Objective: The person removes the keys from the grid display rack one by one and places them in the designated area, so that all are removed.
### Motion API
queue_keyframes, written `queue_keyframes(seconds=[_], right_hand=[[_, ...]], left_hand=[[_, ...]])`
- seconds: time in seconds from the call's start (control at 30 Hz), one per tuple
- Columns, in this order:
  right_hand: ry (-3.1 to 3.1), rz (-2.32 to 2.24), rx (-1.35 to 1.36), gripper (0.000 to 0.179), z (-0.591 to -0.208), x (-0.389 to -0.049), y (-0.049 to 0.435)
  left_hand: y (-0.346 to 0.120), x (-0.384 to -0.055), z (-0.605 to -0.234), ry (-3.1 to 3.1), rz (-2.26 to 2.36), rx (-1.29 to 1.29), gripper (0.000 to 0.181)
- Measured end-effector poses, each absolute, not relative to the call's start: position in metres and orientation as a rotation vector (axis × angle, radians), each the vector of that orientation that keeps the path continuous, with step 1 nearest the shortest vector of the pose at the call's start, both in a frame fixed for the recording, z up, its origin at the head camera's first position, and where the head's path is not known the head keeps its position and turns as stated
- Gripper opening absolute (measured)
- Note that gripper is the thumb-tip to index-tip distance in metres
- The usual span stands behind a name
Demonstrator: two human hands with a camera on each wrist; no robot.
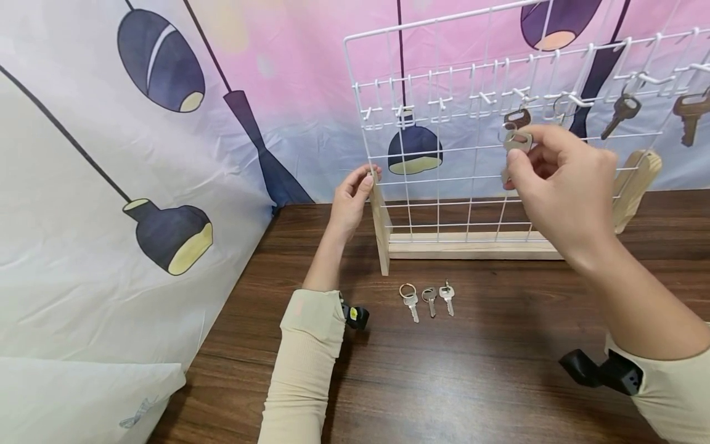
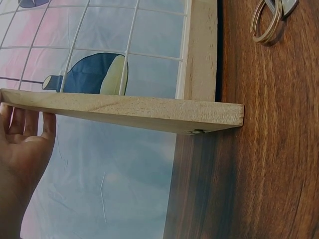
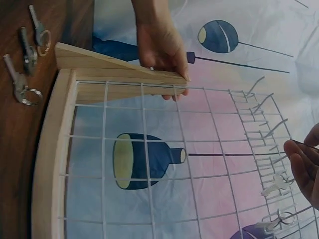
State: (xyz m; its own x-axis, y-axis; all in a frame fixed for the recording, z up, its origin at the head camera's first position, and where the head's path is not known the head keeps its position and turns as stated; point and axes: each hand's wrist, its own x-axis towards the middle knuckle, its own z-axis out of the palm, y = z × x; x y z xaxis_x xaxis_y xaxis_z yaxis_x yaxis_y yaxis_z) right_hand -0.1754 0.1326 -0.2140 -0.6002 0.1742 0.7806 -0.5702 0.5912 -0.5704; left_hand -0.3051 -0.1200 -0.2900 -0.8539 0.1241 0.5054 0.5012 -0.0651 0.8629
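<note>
My right hand (image 1: 571, 179) pinches a silver key (image 1: 518, 141) by its head, between thumb and fingers, in front of the white wire rack (image 1: 438, 148). The key's small ring shows above the fingertips, near the row of hooks. Just behind it, a darker key (image 1: 517, 117) hangs from a hook. With its fingers around the upper edge, my left hand (image 1: 349, 200) grips the rack's wooden side support (image 1: 380, 228). The left wrist view shows those fingers against the board (image 2: 124, 107). In the right wrist view, my right hand (image 3: 304, 167) is partly cut off at the edge.
Three keys with rings lie on the dark wooden table: one (image 1: 411, 302) at left, one (image 1: 429, 296) in the middle, one (image 1: 447, 293) at right. More keys hang toward the right, including a dark key (image 1: 622, 111) and a brown key (image 1: 690, 116). A printed cloth (image 1: 310, 74) stands behind.
</note>
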Motion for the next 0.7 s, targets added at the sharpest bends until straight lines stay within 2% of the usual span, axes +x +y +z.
queue_keyframes(seconds=[0.43,0.7], right_hand=[[-2.109,0.938,0.365,0.018,-0.256,-0.169,0.138],[-2.233,0.967,0.402,0.012,-0.279,-0.172,0.141]], left_hand=[[-0.119,-0.305,-0.29,-1.931,-2.031,-0.676,0.029],[-0.12,-0.304,-0.289,-1.933,-2.02,-0.679,0.029]])
